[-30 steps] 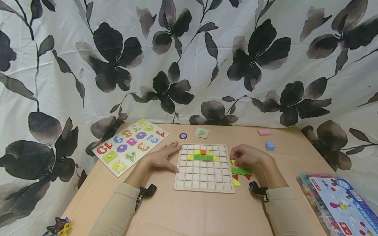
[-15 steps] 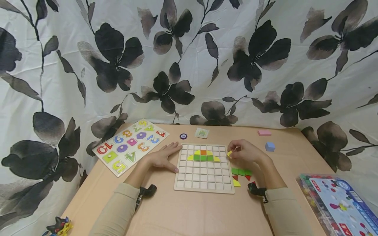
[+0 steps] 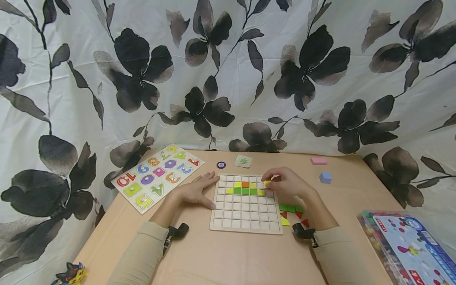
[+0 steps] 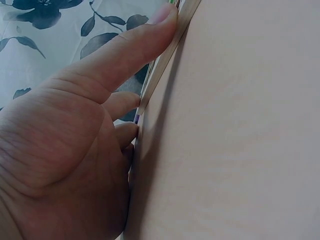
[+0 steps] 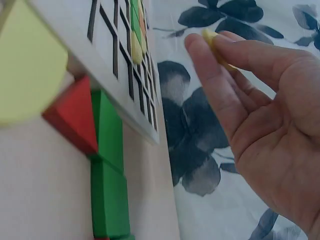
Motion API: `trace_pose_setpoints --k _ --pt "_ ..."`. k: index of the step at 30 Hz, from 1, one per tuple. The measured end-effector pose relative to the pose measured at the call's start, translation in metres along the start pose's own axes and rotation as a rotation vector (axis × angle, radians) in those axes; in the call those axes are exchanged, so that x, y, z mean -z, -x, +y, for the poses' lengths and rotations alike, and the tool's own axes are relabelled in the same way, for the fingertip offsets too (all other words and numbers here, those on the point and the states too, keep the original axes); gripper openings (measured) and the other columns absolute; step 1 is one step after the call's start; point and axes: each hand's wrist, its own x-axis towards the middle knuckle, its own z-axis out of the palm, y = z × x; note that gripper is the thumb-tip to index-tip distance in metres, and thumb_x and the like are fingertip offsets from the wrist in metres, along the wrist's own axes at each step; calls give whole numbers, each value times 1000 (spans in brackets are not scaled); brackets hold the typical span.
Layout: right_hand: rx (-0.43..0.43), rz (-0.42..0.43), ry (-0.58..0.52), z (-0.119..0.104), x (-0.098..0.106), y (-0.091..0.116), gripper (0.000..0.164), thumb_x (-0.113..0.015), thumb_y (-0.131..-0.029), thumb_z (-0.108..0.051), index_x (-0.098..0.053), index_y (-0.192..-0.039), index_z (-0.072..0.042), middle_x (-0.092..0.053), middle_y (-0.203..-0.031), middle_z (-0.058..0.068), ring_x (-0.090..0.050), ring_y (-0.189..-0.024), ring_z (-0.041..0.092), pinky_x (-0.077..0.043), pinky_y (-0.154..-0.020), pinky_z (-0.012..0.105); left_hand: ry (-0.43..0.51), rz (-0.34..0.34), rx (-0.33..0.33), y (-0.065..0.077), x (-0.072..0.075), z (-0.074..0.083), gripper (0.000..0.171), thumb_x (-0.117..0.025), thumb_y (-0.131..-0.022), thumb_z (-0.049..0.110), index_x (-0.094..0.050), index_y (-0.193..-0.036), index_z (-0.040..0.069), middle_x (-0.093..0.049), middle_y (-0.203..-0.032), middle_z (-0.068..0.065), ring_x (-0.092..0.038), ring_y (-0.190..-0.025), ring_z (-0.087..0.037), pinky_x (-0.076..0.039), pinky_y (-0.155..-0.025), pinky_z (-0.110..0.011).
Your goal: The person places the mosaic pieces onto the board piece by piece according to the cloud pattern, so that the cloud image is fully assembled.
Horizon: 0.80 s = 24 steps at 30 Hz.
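Note:
A white gridded board (image 3: 246, 219) lies on the table, with a shape of green squares (image 3: 245, 191), an orange square (image 3: 245, 184) and yellow corner pieces set in its upper cells. Over the board's upper right cells, my right hand (image 3: 290, 184) pinches a small yellow piece (image 5: 214, 44) between thumb and fingertips; the fingers partly cover its shape. My left hand (image 3: 192, 190) rests at the board's left edge, fingers spread and straight, thumb touching the rim. Beside the board's right edge lie green blocks (image 3: 291, 208), red triangles (image 3: 299, 214) and a yellow rounded piece (image 3: 285, 221).
A number-and-shape puzzle board (image 3: 158, 176) lies at left. Behind the gridded board are a dark round token (image 3: 221, 164) and a small pattern card (image 3: 243, 160). A pink block (image 3: 318, 160), a blue cube (image 3: 325, 177) and a boxed set (image 3: 409, 245) stand right; small figures (image 3: 73, 274) front left.
My right hand has lifted the yellow piece from beside the board and carried it left over the upper right cells. Another red triangle shows near the right wrist. My left hand stays put.

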Motion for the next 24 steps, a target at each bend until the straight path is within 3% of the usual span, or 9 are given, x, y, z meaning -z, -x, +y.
trace_pose_setpoints --k 6,15,24 --pt "13 16 -107 -11 -11 -6 19 -74 -94 -4 -73 -112 3 -67 -103 14 -72 -85 30 -64 -79 30 -1 1 -5 -1 0 -1 116 -85 -78 56 -22 -168 17 -1 -176 -14 3 -163 -36 1 -132 -55" --pt "35 85 -62 -22 -30 -14 17 -78 -93 -9 -77 -107 0 -73 -95 10 -60 -81 23 -55 -68 22 -7 2 -1 -2 -1 -2 117 -85 -78 57 -22 -168 17 -1 -176 -14 3 -163 -35 1 -132 -55" --pt "76 67 -45 -28 -53 -27 24 -79 -91 -3 -78 -114 -1 -77 -104 14 -64 -85 21 -55 -73 20 -8 2 5 -3 -1 -2 116 -84 -78 58 -22 -168 19 -1 -176 -13 3 -163 -35 1 -132 -54"
